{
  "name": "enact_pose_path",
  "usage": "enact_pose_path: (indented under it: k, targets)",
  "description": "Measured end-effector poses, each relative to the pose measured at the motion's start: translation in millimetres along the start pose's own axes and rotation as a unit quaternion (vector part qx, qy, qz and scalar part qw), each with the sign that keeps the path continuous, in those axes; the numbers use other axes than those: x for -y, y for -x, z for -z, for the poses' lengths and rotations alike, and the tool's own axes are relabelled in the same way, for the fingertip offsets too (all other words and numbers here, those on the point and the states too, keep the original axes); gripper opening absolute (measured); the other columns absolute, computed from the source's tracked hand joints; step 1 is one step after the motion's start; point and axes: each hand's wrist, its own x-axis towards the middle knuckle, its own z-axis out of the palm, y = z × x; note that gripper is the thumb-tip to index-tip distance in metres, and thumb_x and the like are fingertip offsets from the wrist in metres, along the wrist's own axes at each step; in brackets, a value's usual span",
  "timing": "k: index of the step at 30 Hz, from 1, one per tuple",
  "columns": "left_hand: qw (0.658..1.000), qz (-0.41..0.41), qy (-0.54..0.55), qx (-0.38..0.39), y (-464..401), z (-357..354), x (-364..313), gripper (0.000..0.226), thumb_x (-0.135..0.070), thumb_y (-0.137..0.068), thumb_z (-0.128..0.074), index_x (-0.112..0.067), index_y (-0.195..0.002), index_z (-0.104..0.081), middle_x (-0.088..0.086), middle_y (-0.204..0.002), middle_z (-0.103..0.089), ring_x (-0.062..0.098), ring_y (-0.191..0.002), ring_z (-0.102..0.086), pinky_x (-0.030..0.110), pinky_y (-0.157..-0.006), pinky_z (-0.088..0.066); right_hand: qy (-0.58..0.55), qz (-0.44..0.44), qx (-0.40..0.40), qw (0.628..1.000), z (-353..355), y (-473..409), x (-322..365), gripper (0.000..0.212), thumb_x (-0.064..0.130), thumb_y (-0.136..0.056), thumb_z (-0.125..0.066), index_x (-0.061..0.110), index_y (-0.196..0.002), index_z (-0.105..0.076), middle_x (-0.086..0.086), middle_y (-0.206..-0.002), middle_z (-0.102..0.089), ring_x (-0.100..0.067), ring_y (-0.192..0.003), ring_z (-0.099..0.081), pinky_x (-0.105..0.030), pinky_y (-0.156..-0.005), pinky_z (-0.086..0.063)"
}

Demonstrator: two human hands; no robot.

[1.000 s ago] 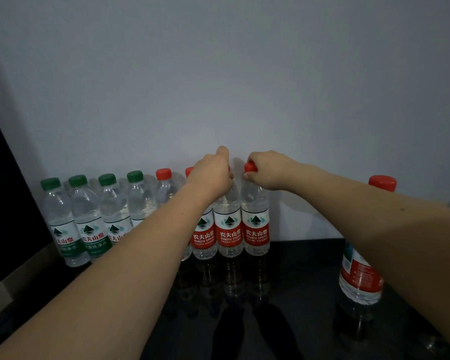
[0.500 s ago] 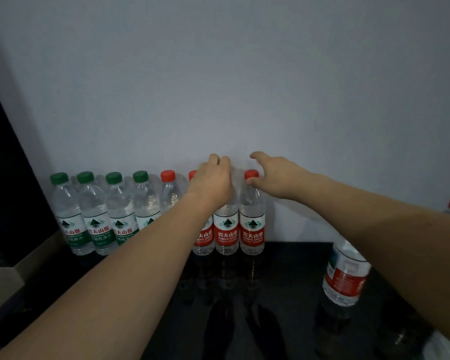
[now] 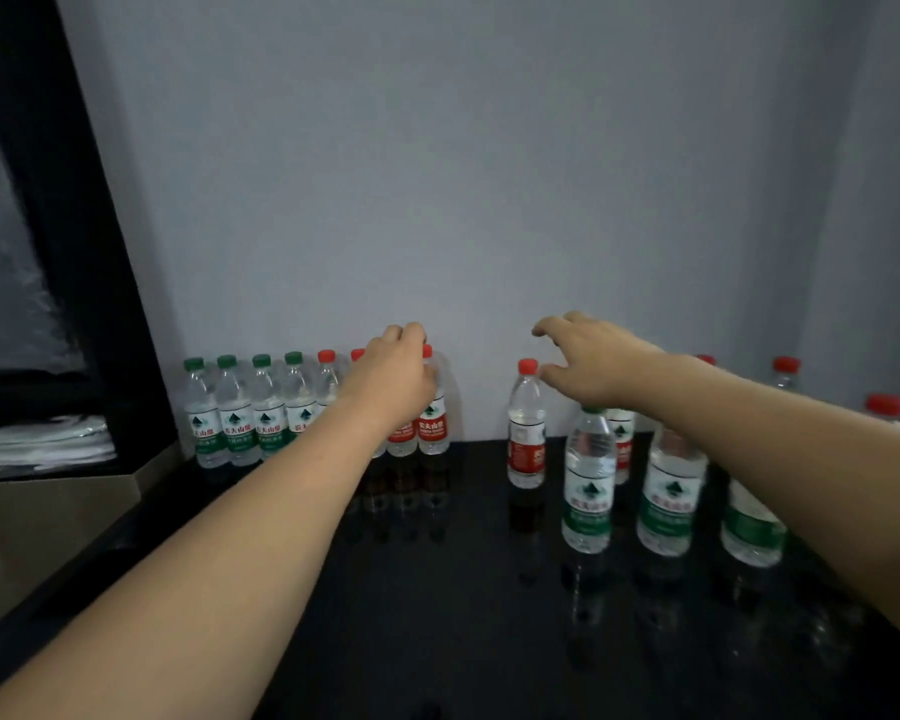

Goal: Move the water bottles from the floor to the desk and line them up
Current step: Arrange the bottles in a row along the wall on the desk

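Note:
A row of water bottles stands against the wall on the black glossy desk [image 3: 463, 589]: several green-capped bottles [image 3: 232, 423] on the left, then red-capped ones ending at the end bottle [image 3: 432, 428]. My left hand [image 3: 396, 376] is curled over the top of a red-capped bottle in that row, hiding its cap. A lone red-capped bottle [image 3: 526, 433] stands apart to the right. My right hand [image 3: 588, 361] hovers just right of its cap, fingers spread, holding nothing.
Several loose bottles stand at the right: green-label ones [image 3: 588, 491] [image 3: 668, 501] under my right forearm, red-capped ones [image 3: 785, 366] further back. A black frame [image 3: 74, 252] and a stack of white material [image 3: 42, 444] bound the left side. The grey wall closes the back.
My right hand let go of the row's end bottle, opened and moved right over the lone red-capped bottle. My left hand stayed on the row. The view pulled back, showing more bottles at right.

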Motion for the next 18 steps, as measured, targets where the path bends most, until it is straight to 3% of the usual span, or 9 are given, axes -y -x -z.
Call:
enact_pose_path:
  k: [3,9,13,18]
  targets:
    - [1.0,-0.019,0.022,-0.008,17.5,17.9,-33.4,0.036,-0.027,-0.099,-0.047,-0.009,-0.13,-0.045,0.011,-0.133,-0.049,0.026,-0.113,-0.052,0.045,-0.093,-0.048,-0.036,-0.049,-0.024,0.998,28.8,33.8,-19.6,0.049,0.033,-0.093,-0.052,0.015,-0.138,-0.043,-0.011,-0.134,-0.05,-0.029,-0.122,-0.048,-0.038,-0.1,-0.039]
    - [0.999,-0.039,-0.017,0.018,4.7,24.0,-53.4,0.035,-0.027,-0.098,-0.047,-0.01,-0.128,-0.049,0.01,-0.132,-0.052,0.026,-0.114,-0.054,0.039,-0.093,-0.047,-0.016,-0.102,0.034,0.994,32.4,40.0,-47.7,0.044,0.036,-0.093,-0.052,0.013,-0.13,-0.051,-0.009,-0.13,-0.057,-0.028,-0.115,-0.053,-0.035,-0.091,-0.042]
    - [0.999,-0.008,-0.007,0.04,-19.7,-4.1,-52.2,0.033,-0.026,-0.098,-0.048,-0.01,-0.126,-0.052,0.01,-0.127,-0.056,0.025,-0.11,-0.055,0.037,-0.091,-0.047,-0.008,-0.088,0.079,0.993,0.3,22.2,-63.8,0.045,0.036,-0.092,-0.053,0.013,-0.131,-0.05,-0.009,-0.132,-0.054,-0.028,-0.116,-0.052,-0.038,-0.096,-0.043]
    - [0.994,-0.003,0.061,0.095,-40.3,-63.5,-69.5,0.04,-0.035,-0.096,-0.055,-0.016,-0.131,-0.052,0.005,-0.133,-0.056,0.022,-0.116,-0.055,0.032,-0.091,-0.042,0.032,-0.098,0.055,0.993,-12.1,3.4,-106.6,0.044,0.036,-0.093,-0.048,0.018,-0.133,-0.048,-0.01,-0.131,-0.048,-0.03,-0.113,-0.053,-0.042,-0.095,-0.046]
